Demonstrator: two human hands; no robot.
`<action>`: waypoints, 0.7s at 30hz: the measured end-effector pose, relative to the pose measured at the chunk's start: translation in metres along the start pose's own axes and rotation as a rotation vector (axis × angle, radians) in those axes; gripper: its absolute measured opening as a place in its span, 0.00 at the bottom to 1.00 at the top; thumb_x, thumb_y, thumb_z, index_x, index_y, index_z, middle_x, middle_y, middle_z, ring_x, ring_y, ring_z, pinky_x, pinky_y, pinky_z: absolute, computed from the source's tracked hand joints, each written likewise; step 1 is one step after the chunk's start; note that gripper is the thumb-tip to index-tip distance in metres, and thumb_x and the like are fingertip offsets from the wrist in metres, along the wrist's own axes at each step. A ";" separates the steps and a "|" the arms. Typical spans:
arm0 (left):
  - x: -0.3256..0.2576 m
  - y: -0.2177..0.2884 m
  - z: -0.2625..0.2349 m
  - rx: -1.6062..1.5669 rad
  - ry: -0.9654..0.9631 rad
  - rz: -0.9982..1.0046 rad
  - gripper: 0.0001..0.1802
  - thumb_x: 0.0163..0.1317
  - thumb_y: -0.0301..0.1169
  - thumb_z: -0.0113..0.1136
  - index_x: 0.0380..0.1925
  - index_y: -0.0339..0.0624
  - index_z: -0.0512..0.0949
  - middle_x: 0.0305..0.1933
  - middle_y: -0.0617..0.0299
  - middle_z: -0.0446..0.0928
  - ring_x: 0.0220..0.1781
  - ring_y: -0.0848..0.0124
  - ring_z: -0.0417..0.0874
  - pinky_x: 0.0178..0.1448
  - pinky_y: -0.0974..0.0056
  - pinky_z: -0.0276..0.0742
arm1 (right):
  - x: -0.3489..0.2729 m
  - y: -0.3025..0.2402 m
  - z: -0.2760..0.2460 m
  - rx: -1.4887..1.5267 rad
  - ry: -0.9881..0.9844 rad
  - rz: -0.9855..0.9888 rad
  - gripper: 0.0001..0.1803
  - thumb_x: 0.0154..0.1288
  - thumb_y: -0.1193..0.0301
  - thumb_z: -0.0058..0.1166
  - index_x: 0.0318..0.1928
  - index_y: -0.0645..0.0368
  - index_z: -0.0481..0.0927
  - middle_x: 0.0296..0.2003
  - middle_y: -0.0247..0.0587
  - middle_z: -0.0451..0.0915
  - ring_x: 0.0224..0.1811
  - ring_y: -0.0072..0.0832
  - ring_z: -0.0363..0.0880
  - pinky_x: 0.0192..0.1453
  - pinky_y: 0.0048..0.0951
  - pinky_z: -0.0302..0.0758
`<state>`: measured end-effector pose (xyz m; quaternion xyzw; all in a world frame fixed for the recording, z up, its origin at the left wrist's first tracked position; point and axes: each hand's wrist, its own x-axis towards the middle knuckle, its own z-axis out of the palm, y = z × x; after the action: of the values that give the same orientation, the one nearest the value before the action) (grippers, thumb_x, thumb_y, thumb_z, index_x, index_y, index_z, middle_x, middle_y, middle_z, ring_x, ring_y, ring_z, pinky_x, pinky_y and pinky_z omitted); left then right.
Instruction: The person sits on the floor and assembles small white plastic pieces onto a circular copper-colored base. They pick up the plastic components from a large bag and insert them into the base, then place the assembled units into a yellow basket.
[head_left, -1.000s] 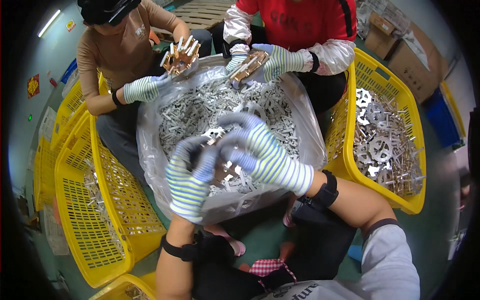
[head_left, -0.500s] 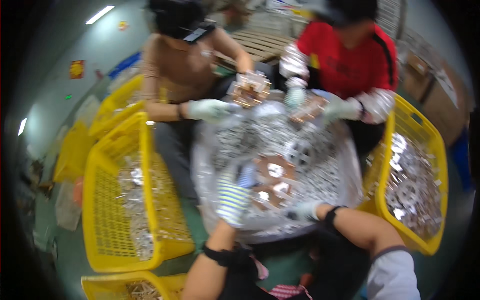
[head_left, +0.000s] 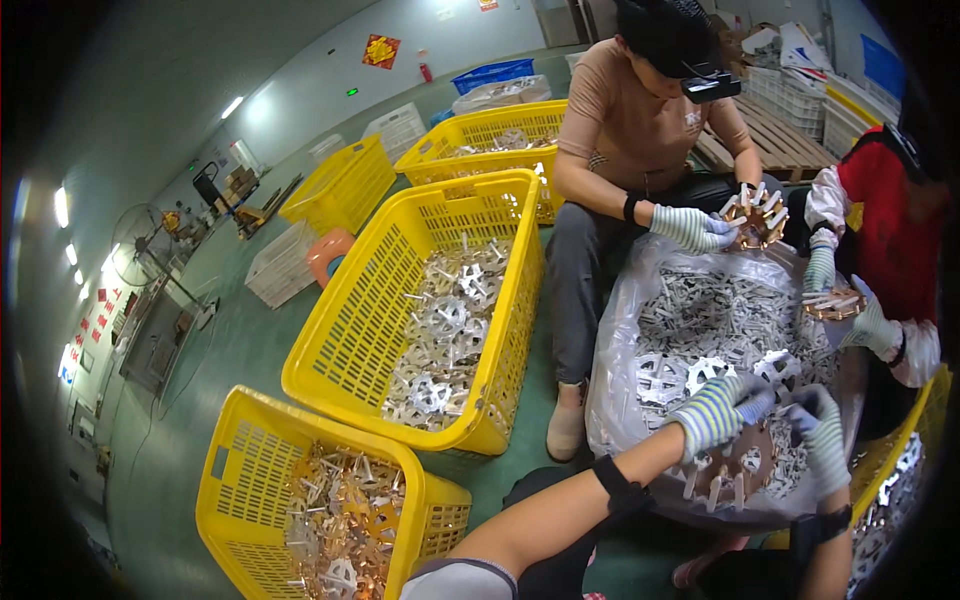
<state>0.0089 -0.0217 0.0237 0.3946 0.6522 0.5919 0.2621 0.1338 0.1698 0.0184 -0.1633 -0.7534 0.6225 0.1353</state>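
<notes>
Firstly, one copper-coloured toothed disc (head_left: 755, 462), flat, broad, with cut-out openings; position: over the near edge of the plastic-lined bin (head_left: 612, 405), pale strips (head_left: 715, 490) standing along its lower rim. Handling, as I judge it from beside the group: thin, stiff metal, moderate in weight, unlikely to break; probably slick under knitted gloves; teeth and cut edges apt to snag the yarn; strips perhaps loose in their seats. Best hold: opposite sides of the outer rim, thumbs on the flat face, clear of the strips.

Item, left hand, striped glove (head_left: 712, 412): above the disc's upper left rim, fingers partly bent, reaching toward the bin's right edge; whether they grip, I cannot tell. Item, right hand, matching glove (head_left: 824, 445): at the disc's right side, fingers curled inward with a narrow gap; hold on the rim likely, contact hidden.

Item, loose silvery strips (head_left: 690, 308), heaped toward the bin's far edge: light, rigid, prone to slide. Item, silvery toothed disc (head_left: 708, 374), lying on that heap just beyond the left hand. Item, yellow basket (head_left: 248, 485), well apart beyond the bin's left edge, holding mixed copper and silver pieces (head_left: 350, 520).
</notes>
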 end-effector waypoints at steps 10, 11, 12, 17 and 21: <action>0.008 0.003 0.026 0.291 -0.072 0.001 0.18 0.68 0.41 0.49 0.49 0.41 0.75 0.35 0.42 0.80 0.40 0.46 0.82 0.43 0.52 0.76 | -0.025 -0.046 0.011 0.131 -0.074 0.032 0.15 0.62 0.59 0.63 0.37 0.54 0.74 0.26 0.24 0.73 0.26 0.10 0.66 0.26 0.13 0.61; 0.009 0.001 0.026 0.292 -0.072 0.003 0.17 0.68 0.41 0.50 0.48 0.41 0.75 0.35 0.42 0.80 0.39 0.46 0.82 0.42 0.52 0.76 | -0.024 -0.042 0.008 0.093 -0.089 0.016 0.15 0.61 0.59 0.63 0.39 0.55 0.76 0.26 0.25 0.74 0.25 0.09 0.66 0.26 0.13 0.62; 0.011 0.000 0.028 0.291 -0.073 0.005 0.17 0.67 0.41 0.50 0.47 0.41 0.76 0.34 0.42 0.80 0.39 0.46 0.82 0.42 0.52 0.76 | -0.023 -0.038 0.006 0.066 -0.102 0.009 0.16 0.62 0.59 0.63 0.40 0.57 0.76 0.28 0.26 0.75 0.27 0.10 0.68 0.30 0.14 0.64; 0.014 0.000 0.024 0.324 -0.040 -0.001 0.16 0.65 0.40 0.52 0.42 0.39 0.77 0.33 0.43 0.80 0.37 0.48 0.82 0.41 0.53 0.75 | -0.026 -0.035 0.003 -0.031 -0.154 -0.062 0.17 0.62 0.66 0.58 0.48 0.63 0.77 0.40 0.33 0.77 0.40 0.18 0.72 0.45 0.19 0.69; 0.010 0.003 0.024 0.362 0.002 -0.048 0.16 0.63 0.41 0.54 0.40 0.39 0.78 0.33 0.45 0.80 0.35 0.49 0.81 0.41 0.53 0.75 | -0.030 -0.032 -0.004 -0.278 -0.172 -0.217 0.22 0.58 0.75 0.50 0.55 0.61 0.75 0.51 0.41 0.74 0.51 0.28 0.72 0.55 0.27 0.69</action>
<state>0.0237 0.0002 0.0239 0.4192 0.7575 0.4587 0.2003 0.1601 0.1560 0.0502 -0.0444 -0.8542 0.5057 0.1127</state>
